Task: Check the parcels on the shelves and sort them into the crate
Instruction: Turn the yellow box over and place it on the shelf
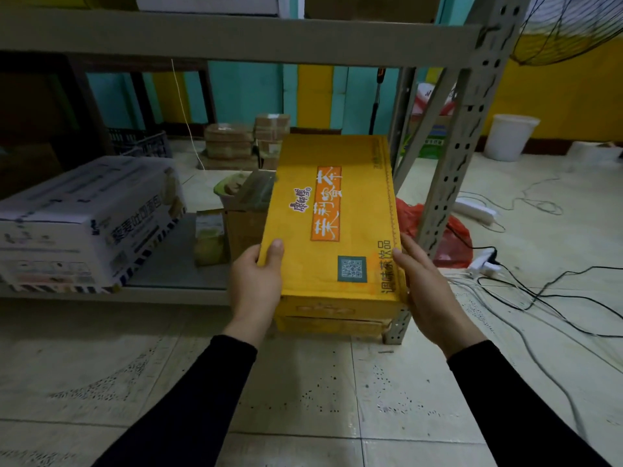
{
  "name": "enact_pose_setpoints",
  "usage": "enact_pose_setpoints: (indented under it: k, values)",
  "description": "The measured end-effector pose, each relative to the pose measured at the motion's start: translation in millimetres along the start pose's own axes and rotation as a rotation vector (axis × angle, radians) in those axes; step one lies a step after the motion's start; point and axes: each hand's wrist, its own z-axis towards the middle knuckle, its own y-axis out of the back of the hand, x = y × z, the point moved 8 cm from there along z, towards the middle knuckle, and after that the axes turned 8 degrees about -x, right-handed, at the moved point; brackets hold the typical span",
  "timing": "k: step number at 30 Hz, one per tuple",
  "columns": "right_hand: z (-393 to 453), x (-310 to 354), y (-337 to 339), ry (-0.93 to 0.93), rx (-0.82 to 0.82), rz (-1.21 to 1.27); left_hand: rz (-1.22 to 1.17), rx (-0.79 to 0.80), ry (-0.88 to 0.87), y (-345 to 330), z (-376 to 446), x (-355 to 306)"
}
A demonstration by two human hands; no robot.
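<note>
- Two forearms in black sleeves (188, 406) reach forward from the bottom of the view over a pale tiled floor (303, 399).
- The left hand (257, 281) grips the near left corner of a yellow carton (332, 224): its thumb lies on the top face, and the other fingers are hidden beneath the edge.
- The right hand (428, 294) holds the carton's near right edge, palm against the side; whether its hidden fingers curl underneath cannot be told.
- The yellow carton sits between the two hands, its far end tilted up, at the right end of the lowest shelf (175, 284), beside the grey upright post (448, 183).
- A white carton (87, 224) rests on the same shelf, well to the left.
- Small brown parcels (242, 139) are stacked on the floor behind the shelving.
- A white bucket (512, 136) stands far right, with cables (539, 298) trailing over the tiles.
</note>
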Motion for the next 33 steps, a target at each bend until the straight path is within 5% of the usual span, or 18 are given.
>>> enact_pose_setpoints:
  k: [11, 22, 33]
  values:
    - [60, -20, 17, -0.084, -0.056, -0.022, -0.076, 0.313, 0.16, -78, 18, -9]
    - [81, -36, 26, 0.026, -0.137, -0.193, -0.223, 0.403, 0.337, -111, 22, 33]
    - [145, -32, 11, 0.039, -0.119, -0.465, -0.258, 0.398, 0.318, -155, 65, 39]
